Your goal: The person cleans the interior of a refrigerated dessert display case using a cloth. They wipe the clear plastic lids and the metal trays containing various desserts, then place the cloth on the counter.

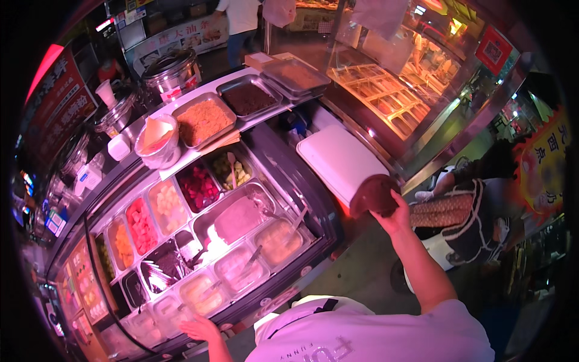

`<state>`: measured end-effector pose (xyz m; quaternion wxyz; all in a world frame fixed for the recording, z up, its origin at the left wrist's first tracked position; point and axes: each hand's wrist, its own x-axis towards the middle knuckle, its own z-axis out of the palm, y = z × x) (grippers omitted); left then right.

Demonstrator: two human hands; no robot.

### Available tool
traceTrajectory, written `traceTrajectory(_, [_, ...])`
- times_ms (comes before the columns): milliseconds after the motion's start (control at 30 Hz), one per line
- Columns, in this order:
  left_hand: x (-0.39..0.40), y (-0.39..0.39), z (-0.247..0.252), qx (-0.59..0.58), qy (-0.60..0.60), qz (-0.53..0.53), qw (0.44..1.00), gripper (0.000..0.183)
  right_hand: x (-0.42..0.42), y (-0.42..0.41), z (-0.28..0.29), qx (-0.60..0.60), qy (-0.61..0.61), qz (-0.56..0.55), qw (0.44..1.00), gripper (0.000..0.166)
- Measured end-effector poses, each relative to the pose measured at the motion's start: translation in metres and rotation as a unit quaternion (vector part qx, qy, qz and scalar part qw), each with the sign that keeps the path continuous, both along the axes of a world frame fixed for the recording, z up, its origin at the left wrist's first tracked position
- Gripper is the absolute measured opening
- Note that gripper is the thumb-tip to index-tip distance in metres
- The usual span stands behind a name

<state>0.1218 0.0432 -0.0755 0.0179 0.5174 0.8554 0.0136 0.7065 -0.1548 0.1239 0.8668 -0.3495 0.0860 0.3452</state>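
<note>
My right hand (pixel 394 211) grips a dark brown, rounded item (pixel 374 195), which looks like a cap, over the near corner of a pale lidded box (pixel 341 160). My left hand (pixel 199 327) is empty with fingers apart, beside the front edge of a refrigerated topping counter. Metal pans there hold diced red fruit (pixel 141 226), pale cubes (pixel 167 203), orange pieces (pixel 122 246) and dark red cubes (pixel 199 188). A larger pan holds a pinkish paste (pixel 239 219). Spoons rest in several front pans, including one of pale pieces (pixel 278 242).
Trays of orange crumbs (pixel 204 118) and dark crumbs (pixel 249 96) stand on the back shelf beside a plastic-lined tub (pixel 157 142). A glass display case (pixel 384 95) stands beyond. A parked scooter with a seated or leaning person (pixel 470 217) is at right; another person (pixel 242 22) stands behind.
</note>
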Motion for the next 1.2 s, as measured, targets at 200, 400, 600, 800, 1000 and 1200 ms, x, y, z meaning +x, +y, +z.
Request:
traceTrajectory(200, [0.037, 0.009, -0.013, -0.046, 0.204, 0.073, 0.975, 0.064, 0.044, 0.105, 0.012, 0.069, -0.016, 0.029, 0.997, 0.051])
traceTrajectory(400, [0.058, 0.015, 0.003, 0.003, 0.197, 0.07, 0.978, 0.063, 0.087, 0.219, -0.001, 0.114, -0.018, 0.033, 0.993, 0.045])
traceTrajectory(600, [0.054, 0.007, 0.003, 0.026, 0.259, 0.044, 0.964, 0.056, 0.118, 0.274, 0.0, -0.127, -0.114, -0.011, 0.985, 0.052])
traceTrajectory(800, [0.041, 0.004, 0.01, 0.002, 0.198, 0.071, 0.978, 0.055, 0.094, 0.221, -0.088, -0.5, -0.706, -0.084, 0.495, 0.051])
traceTrajectory(1000, [0.048, 0.001, 0.025, 0.035, 0.061, 0.044, 0.997, 0.052, 0.05, 0.155, -0.081, -0.554, -0.758, 0.014, 0.344, 0.058])
traceTrajectory(1200, [0.04, -0.003, 0.017, 0.081, 0.005, 0.022, 0.996, 0.051, -0.02, 0.112, -0.066, -0.497, -0.743, -0.033, 0.446, 0.054])
